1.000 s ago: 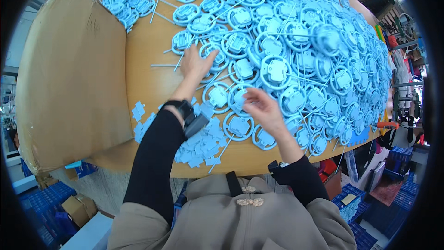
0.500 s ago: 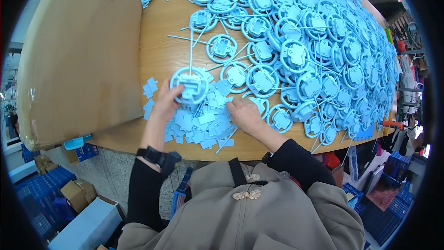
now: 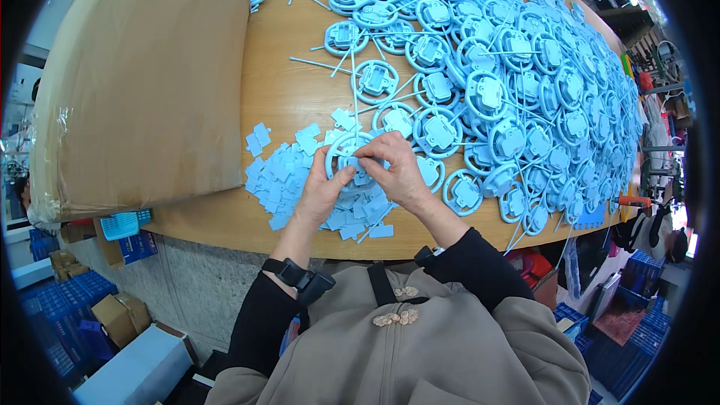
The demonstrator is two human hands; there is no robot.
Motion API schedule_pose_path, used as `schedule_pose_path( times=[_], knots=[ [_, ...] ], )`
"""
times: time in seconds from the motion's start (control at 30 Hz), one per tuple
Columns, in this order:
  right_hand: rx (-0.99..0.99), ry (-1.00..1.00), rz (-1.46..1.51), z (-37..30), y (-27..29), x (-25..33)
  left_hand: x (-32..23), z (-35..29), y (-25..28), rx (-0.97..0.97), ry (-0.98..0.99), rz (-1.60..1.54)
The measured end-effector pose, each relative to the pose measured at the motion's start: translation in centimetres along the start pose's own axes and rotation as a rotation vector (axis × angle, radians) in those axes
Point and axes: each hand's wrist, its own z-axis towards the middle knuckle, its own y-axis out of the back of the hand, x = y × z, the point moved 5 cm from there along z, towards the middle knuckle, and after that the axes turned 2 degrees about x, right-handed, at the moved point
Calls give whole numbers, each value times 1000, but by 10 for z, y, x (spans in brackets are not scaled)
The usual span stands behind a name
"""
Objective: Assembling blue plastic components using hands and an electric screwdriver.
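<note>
My left hand (image 3: 322, 189) is closed around the lower left rim of a light-blue plastic wheel-shaped part (image 3: 335, 154), whose thin rod points away from me. At the wheel's middle, my right hand (image 3: 399, 174) pinches a small flat blue plate (image 3: 358, 165), mostly hidden by the fingers. Both hands are above a loose pile of small flat blue plates (image 3: 281, 180) near the table's front edge. Whether the pinched plate is seated in the wheel, I cannot tell.
A large heap of matching blue wheels with rods (image 3: 517, 90) covers the table (image 3: 281, 94) from the middle to the right. A tall cardboard box (image 3: 150, 90) stands on the left. Below the table's left edge are a blue basket (image 3: 120, 225) and smaller boxes (image 3: 124, 315).
My left hand has brought the wheel right and nearer to me. My right hand has risen from the plate pile to the wheel's middle, and the hands now meet there.
</note>
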Motion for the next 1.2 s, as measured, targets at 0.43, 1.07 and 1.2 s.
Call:
schedule_pose_path(
  times=[0.43,1.07,1.2],
  knots=[
    [-142,-541,716,-27,-13,-58,-3,11,-7,-35,-13,-116],
    [-70,-538,815,-9,37,-76,-3,60,-42,14,-34,353],
    [-258,-556,662,-15,69,-88,11,88,-53,132,-34,277]
  ],
)
